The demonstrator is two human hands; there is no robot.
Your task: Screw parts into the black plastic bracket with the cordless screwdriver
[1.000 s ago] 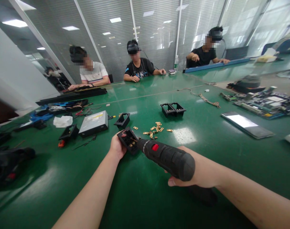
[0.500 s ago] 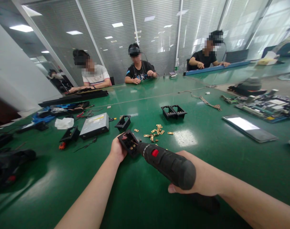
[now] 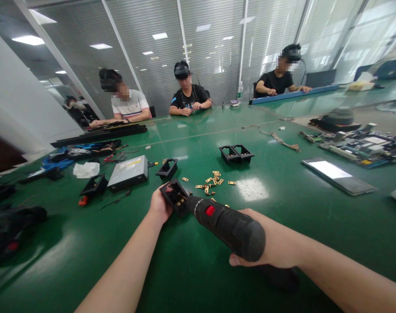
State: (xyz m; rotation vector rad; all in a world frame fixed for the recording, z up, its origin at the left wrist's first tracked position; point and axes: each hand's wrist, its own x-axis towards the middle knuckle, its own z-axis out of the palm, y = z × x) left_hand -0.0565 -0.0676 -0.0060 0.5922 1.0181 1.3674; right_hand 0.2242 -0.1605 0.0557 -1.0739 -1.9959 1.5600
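My left hand (image 3: 159, 204) is closed on a small black plastic socket housing (image 3: 175, 196) and holds it tilted on the green table (image 3: 191, 269). My right hand (image 3: 276, 245) grips a black electric screwdriver (image 3: 228, 226) with a red button. The screwdriver's tip points into the housing, where small brass parts show. Just beyond the housing lie several loose brass contact pieces (image 3: 212, 180).
More black housings (image 3: 236, 153) (image 3: 168, 168) (image 3: 94, 185) stand further out, beside a grey optical drive (image 3: 128, 172). A phone (image 3: 337, 175) and circuit boards (image 3: 364, 145) lie at the right. Tools and cables are piled at the left. Three people sit at the table's far side.
The view has shifted slightly. Both hands keep their grip, and the screwdriver stays pressed into the housing.
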